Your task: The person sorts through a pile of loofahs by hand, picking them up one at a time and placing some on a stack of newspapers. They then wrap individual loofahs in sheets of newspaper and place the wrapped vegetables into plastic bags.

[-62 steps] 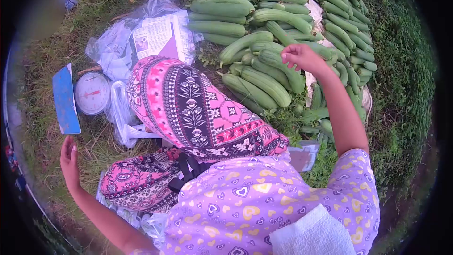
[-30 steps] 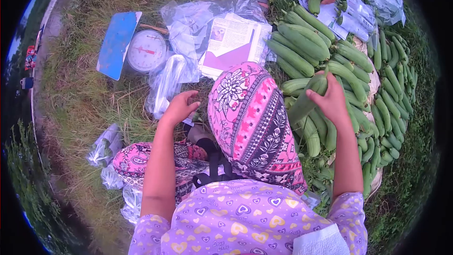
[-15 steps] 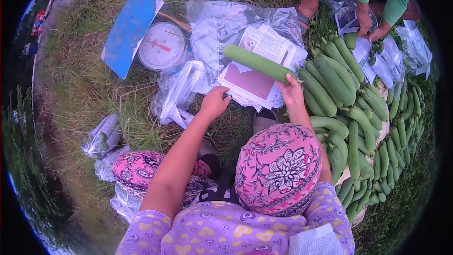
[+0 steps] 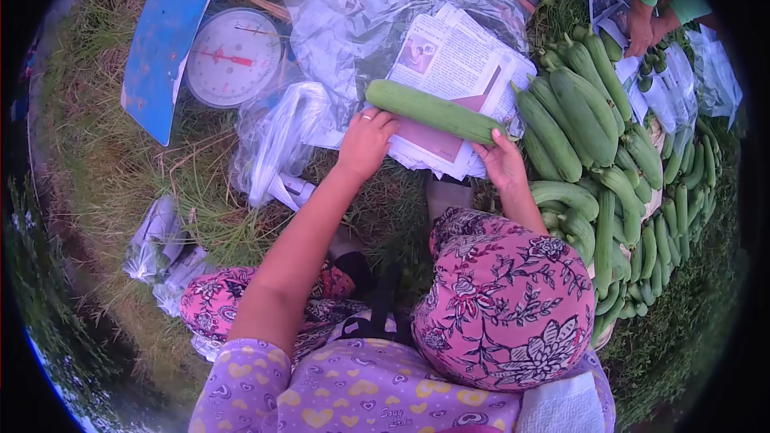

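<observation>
A long green luffa gourd (image 4: 433, 108) lies slantwise over a stack of newspaper sheets (image 4: 461, 52). My right hand (image 4: 504, 162) holds its right end between thumb and fingers. Just below the gourd's left end, my left hand (image 4: 367, 140) is at the left edge of the sheets with its fingers curled. Whatever those fingers grip, if anything, is hidden. Crumpled clear plastic (image 4: 345, 12) spreads under and behind the paper.
A dial scale (image 4: 233, 60) with a blue pan (image 4: 168, 48) stands at left. Many luffas (image 4: 581, 116) are heaped at right. Beyond them, a co-worker's hands (image 4: 646, 28) work beside paper and plastic. Wrapped bundles (image 4: 156, 232) lie on the grass at lower left.
My left hand has moved up and right to the paper's edge, close under the gourd. The gourd sits slightly lower over the sheets, my right hand still at its end. The camera view has shifted.
</observation>
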